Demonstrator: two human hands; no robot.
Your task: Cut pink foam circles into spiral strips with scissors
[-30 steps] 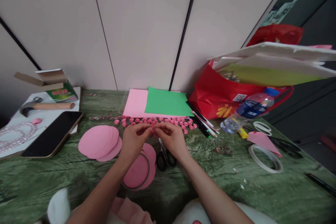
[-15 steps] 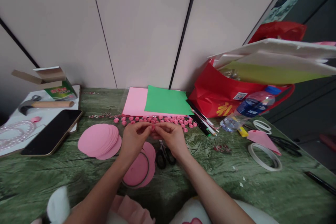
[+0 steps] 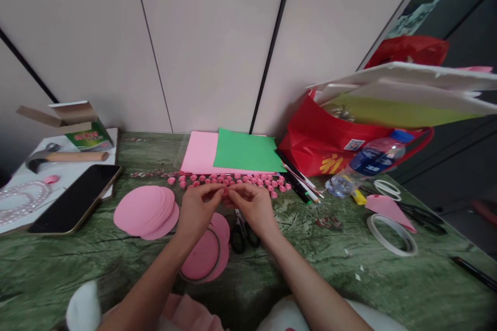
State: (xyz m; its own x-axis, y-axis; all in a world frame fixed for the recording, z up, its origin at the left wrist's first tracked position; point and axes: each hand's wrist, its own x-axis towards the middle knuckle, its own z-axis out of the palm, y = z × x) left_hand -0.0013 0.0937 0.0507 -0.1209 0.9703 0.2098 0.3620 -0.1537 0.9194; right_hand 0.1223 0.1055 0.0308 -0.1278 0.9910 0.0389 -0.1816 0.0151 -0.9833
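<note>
My left hand (image 3: 198,209) and my right hand (image 3: 254,207) meet above the middle of the table. Their fingertips pinch a small pink paper roll (image 3: 225,192) between them, mostly covered by the fingers. Just beyond lie several rolled pink paper rosettes (image 3: 267,180) in loose rows. Black-handled scissors (image 3: 244,232) rest beneath my right hand. Below my left forearm, a roll of tape (image 3: 216,264) sits around pink paper circles (image 3: 202,256). A fanned stack of pink paper circles (image 3: 142,209) is to the left.
Green paper (image 3: 248,151) and pink paper (image 3: 198,150) lie against the wall. At right are a red bag (image 3: 310,139), a water bottle (image 3: 363,165), pens (image 3: 301,186) and white tape (image 3: 392,235). At left are a phone (image 3: 75,199), a hammer (image 3: 73,156) and a bead string (image 3: 34,201).
The view has tilted slightly, so the table sits a little lower in the picture. Both hands stay together, with the fingers shifting slightly around the small pink roll.
</note>
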